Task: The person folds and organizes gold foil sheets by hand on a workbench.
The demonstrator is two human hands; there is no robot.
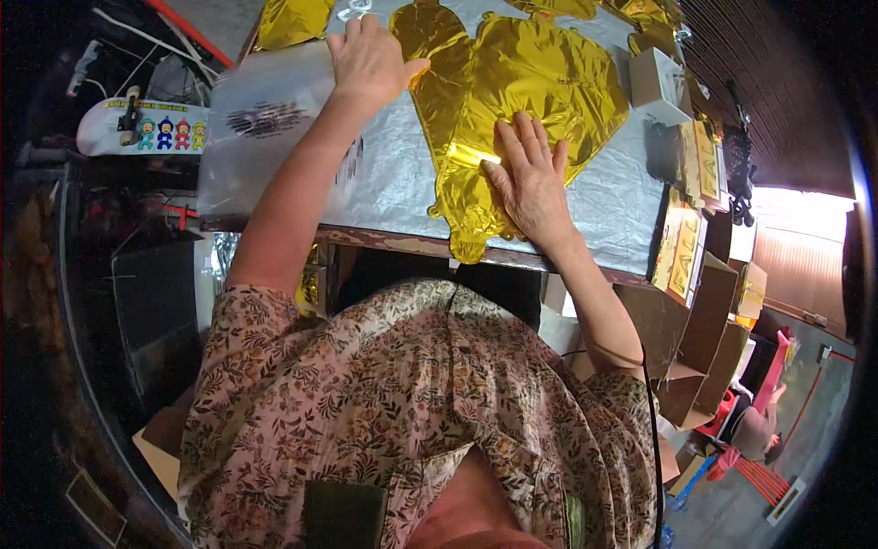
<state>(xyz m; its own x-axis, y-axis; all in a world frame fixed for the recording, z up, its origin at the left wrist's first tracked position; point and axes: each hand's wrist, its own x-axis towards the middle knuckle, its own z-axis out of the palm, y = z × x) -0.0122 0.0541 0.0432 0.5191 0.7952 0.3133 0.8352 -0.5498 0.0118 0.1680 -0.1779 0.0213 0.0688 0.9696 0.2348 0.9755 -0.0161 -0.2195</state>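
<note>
A flat, crinkled gold foil balloon (540,73) lies on the silvery covered table (389,197), its lower tip hanging at the near edge. My right hand (532,178) rests flat on its lower right part, fingers stretched out and holding nothing. Farther up and to the left, my left hand (368,59) is over the table beside the balloon's upper left lobe. Its thumb points away from the bent fingers, and nothing shows in its grasp. Just beyond those fingertips is a white looped strip (357,9). Clear plastic bags (265,137) with dark print lie under and left of my left forearm.
More gold foil (293,23) lies at the far left of the table. A small white box (658,87) stands at its right edge, near yellow printed boxes (681,242). Open cardboard cartons (695,329) are to the right. Another person (757,430) appears at the far lower right.
</note>
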